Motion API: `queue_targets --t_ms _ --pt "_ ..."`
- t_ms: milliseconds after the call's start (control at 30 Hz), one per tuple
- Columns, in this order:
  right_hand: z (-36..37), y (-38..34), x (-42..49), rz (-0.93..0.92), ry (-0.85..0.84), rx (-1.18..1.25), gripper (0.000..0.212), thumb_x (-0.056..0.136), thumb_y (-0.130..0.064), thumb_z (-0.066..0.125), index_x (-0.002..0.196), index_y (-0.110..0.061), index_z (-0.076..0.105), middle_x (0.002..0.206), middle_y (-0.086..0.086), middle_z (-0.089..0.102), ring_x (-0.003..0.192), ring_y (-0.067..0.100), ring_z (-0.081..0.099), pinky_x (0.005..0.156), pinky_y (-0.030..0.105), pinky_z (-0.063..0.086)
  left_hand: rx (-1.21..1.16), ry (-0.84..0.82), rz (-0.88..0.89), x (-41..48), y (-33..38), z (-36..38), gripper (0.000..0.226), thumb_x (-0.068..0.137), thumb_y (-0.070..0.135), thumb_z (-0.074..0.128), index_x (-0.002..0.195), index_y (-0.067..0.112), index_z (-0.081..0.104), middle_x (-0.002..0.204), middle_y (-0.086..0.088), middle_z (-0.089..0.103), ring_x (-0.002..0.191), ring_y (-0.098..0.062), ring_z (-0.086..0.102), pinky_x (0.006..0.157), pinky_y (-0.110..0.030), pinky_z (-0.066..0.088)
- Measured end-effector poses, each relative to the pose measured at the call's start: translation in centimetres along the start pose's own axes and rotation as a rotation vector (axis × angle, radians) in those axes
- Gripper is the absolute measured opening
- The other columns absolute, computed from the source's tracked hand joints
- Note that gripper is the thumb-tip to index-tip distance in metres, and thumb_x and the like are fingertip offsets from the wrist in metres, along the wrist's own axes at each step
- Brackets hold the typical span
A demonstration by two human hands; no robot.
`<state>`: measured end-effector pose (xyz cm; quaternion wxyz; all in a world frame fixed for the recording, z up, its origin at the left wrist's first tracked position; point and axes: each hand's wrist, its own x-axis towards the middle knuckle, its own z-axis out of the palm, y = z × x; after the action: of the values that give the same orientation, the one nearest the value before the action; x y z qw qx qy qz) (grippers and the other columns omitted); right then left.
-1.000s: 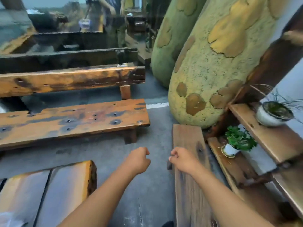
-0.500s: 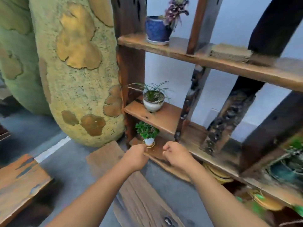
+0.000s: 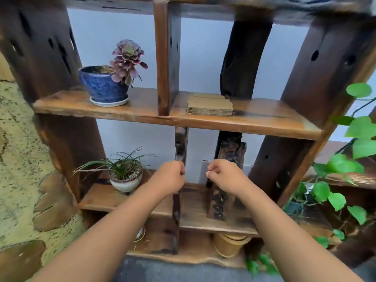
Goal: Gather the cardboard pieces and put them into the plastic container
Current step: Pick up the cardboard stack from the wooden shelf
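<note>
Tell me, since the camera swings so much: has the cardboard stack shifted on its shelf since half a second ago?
No. The cardboard stack lies on the same shelf, right of the blue pot, as before.

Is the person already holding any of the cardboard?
No: both the left hand and right hand are empty fists, well below the cardboard stack.

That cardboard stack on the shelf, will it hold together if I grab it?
The cardboard stack looks like thin loose corrugated sheets, so probably light and fairly stiff. With nothing visibly binding them, they may slide apart unless pinched from top and bottom.
</note>
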<state>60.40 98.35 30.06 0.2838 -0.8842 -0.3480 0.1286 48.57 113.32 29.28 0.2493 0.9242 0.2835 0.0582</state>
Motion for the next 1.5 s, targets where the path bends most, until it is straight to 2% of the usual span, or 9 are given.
queue_targets --t_ms 133,333,500,733,900,1167,1267,1400,1500 --pt "-4.0 -2.9 2.9 -0.018 0.12 -0.004 0.023 0.09 -0.032 0.059 0.107 -0.018 0.067 0.094 -0.002 0.069 0.089 0.018 0.064 0.082 0.035 0.052 -0.011 0.067 0.11 4.6 2.6 -4.7 0.026 0.089 0.02 0.057 0.112 0.017 0.066 0.115 -0.01 0.069 0.108 -0.03 0.063 0.093 -0.037 0.052" --pt "-9.6 -6.1 5.8 -0.052 0.262 -0.024 0.016 0.089 -0.033 0.061 0.096 -0.021 0.069 0.089 0.001 0.072 0.088 0.02 0.066 0.071 0.032 0.05 -0.033 0.171 0.268 8.9 7.3 -10.7 0.016 0.09 0.022 0.059 0.101 0.021 0.071 0.099 -0.003 0.07 0.089 -0.02 0.065 0.077 -0.031 0.052" --pt "-13.3 -7.2 9.3 -0.053 0.346 0.016 0.016 0.086 -0.029 0.061 0.096 -0.02 0.069 0.09 -0.001 0.071 0.088 0.018 0.068 0.083 0.039 0.055 -0.049 0.183 0.321 12.7 9.7 -14.0 0.021 0.093 0.031 0.059 0.105 0.016 0.068 0.1 -0.004 0.068 0.088 -0.018 0.061 0.072 -0.03 0.045" --pt "-15.6 -6.7 14.7 0.069 0.305 -0.073 0.014 0.085 -0.028 0.062 0.095 -0.018 0.066 0.091 0.004 0.067 0.085 0.022 0.064 0.081 0.041 0.057 0.137 0.101 0.211 17.0 10.1 -15.8 0.039 0.094 0.037 0.057 0.119 0.008 0.062 0.115 -0.012 0.066 0.093 -0.025 0.061 0.078 -0.033 0.049" --pt "-15.5 -6.7 16.4 0.217 0.158 -0.183 0.03 0.085 -0.03 0.062 0.107 -0.012 0.055 0.097 0.01 0.062 0.078 0.025 0.063 0.059 0.033 0.054 0.173 -0.054 0.029 18.2 10.7 -14.7 0.06 0.096 0.048 0.05 0.138 0.005 0.046 0.124 -0.017 0.06 0.101 -0.031 0.066 0.09 -0.039 0.057" --pt "-14.6 -6.3 17.5 0.274 0.161 -0.065 0.031 0.087 -0.027 0.065 0.105 -0.013 0.044 0.1 0.01 0.057 0.085 0.027 0.061 0.078 0.043 0.061 0.168 -0.094 -0.039 18.5 11.8 -14.1 0.061 0.093 0.052 0.053 0.135 0.006 0.048 0.097 -0.011 0.056 0.098 -0.031 0.065 0.091 -0.04 0.056" --pt "-14.5 -6.3 17.1 0.276 0.177 -0.061 0.03 0.087 -0.023 0.066 0.106 -0.012 0.045 0.088 0.007 0.053 0.081 0.026 0.06 0.077 0.041 0.061 0.182 -0.119 -0.067 18.5 12.0 -14.0 0.06 0.093 0.046 0.059 0.136 0.006 0.048 0.12 -0.015 0.061 0.111 -0.032 0.064 0.1 -0.042 0.053" --pt "-14.3 -6.2 16.1 0.282 0.177 0.026 0.031 0.086 -0.021 0.067 0.105 -0.012 0.044 0.087 0.007 0.051 0.074 0.022 0.055 0.06 0.034 0.052 0.139 -0.117 -0.083 17.9 12.2 -14.1 0.065 0.092 0.043 0.062 0.141 0.005 0.043 0.135 -0.016 0.055 0.121 -0.034 0.058 0.105 -0.042 0.05" --pt "-14.0 -6.2 15.3 0.288 0.196 0.118 0.035 0.085 -0.019 0.07 0.107 -0.013 0.043 0.1 0.011 0.054 0.089 0.026 0.056 0.072 0.038 0.053 0.051 -0.12 -0.11 17.7 12.1 -14.1 0.065 0.091 0.04 0.065 0.141 0.005 0.042 0.133 -0.018 0.055 0.117 -0.034 0.06 0.102 -0.042 0.052"
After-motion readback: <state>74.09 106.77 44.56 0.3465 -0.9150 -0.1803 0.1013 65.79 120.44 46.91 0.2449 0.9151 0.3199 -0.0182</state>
